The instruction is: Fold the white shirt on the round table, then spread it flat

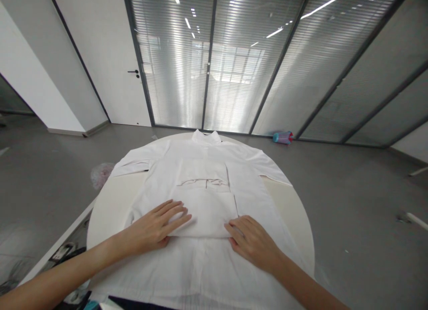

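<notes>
A white shirt (207,198) lies spread flat on a round white table (110,207), collar at the far side, sleeves folded in. A smaller folded white cloth (203,212) rests on its middle. The left hand (157,227) and right hand (252,241) press flat, fingers spread, gripping nothing; the shirt's body is not yet folded.
</notes>
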The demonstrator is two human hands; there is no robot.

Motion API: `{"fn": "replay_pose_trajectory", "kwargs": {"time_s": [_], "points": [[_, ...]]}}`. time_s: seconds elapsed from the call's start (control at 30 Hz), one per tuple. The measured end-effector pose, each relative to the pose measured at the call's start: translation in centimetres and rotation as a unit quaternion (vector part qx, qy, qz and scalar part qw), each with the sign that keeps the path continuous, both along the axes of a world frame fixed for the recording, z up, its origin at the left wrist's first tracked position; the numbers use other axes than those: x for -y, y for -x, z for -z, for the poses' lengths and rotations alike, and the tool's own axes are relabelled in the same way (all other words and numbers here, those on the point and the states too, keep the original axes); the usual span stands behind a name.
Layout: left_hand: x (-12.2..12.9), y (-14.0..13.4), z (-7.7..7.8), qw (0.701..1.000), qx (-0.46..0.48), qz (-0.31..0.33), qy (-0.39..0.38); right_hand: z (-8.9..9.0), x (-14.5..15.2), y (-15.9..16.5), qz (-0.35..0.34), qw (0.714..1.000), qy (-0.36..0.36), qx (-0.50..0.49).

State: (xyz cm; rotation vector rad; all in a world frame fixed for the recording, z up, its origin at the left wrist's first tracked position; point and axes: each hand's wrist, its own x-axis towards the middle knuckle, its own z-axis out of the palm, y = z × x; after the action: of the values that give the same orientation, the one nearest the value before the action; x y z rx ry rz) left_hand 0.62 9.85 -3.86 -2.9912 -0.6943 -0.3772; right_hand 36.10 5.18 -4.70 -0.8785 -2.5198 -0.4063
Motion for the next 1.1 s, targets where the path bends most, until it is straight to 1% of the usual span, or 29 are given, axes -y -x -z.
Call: {"fn": "replay_pose_trajectory", "kwargs": {"time_s": [0.13,0.23,0.3,0.4,0.47,0.53,0.6,0.67,0.73,0.8,0.9,0.97,1.0,1.03,1.07,1.1], "points": [[-0.8,0.5,1.0,0.999,0.034,0.004,-0.026,-0.5,-0.1,0.1,0.001,0.999,-0.004,-0.042],[-1.8,1.2,1.8,0.996,0.087,0.004,-0.028,-0.9,-0.4,-0.3,0.002,0.995,0.023,-0.094],[-2.4,1.5,1.9,0.992,0.128,-0.009,-0.004,-1.1,-1.0,-1.1,-0.012,0.992,0.062,-0.111],[-3.3,1.3,1.3,0.980,0.186,-0.045,0.058,-0.9,-2.8,-2.7,-0.011,0.987,0.135,-0.084],[-4.1,0.7,0.7,0.968,0.223,-0.069,0.089,-0.6,-4.5,-3.4,0.013,0.984,0.167,-0.065],[-5.1,-0.1,0.3,0.955,0.264,-0.097,0.098,-0.5,-6.5,-3.7,0.024,0.981,0.183,-0.064],[-6.4,-1.1,0.3,0.934,0.310,-0.140,0.106,-0.4,-8.4,-3.5,0.008,0.979,0.193,-0.066],[-7.9,-1.9,0.6,0.908,0.349,-0.188,0.136,-0.3,-10.1,-3.0,-0.016,0.976,0.203,-0.074],[-9.2,-2.2,0.9,0.893,0.360,-0.200,0.183,-0.1,-11.4,-2.5,-0.024,0.970,0.221,-0.096],[-10.2,-2.1,1.0,0.901,0.330,-0.166,0.229,0.1,-12.3,-2.2,-0.023,0.957,0.257,-0.131],[-11.0,-1.2,0.8,0.924,0.243,-0.106,0.275,0.4,-13.1,-2.4,-0.056,0.926,0.331,-0.176],[-11.4,-0.7,0.8,0.925,0.224,-0.106,0.288,0.5,-13.6,-2.6,-0.059,0.900,0.381,-0.202],[-11.7,-0.7,1.0,0.918,0.236,-0.122,0.294,0.5,-13.9,-2.6,-0.033,0.887,0.405,-0.220],[-12.0,-0.9,1.2,0.905,0.260,-0.145,0.304,0.4,-14.4,-2.5,0.009,0.873,0.423,-0.243],[-12.6,-1.2,1.4,0.885,0.291,-0.171,0.321,0.3,-15.0,-2.3,0.056,0.858,0.434,-0.268],[-13.2,-1.6,1.5,0.859,0.324,-0.197,0.343,0.2,-15.8,-2.0,0.101,0.843,0.440,-0.293]]}}
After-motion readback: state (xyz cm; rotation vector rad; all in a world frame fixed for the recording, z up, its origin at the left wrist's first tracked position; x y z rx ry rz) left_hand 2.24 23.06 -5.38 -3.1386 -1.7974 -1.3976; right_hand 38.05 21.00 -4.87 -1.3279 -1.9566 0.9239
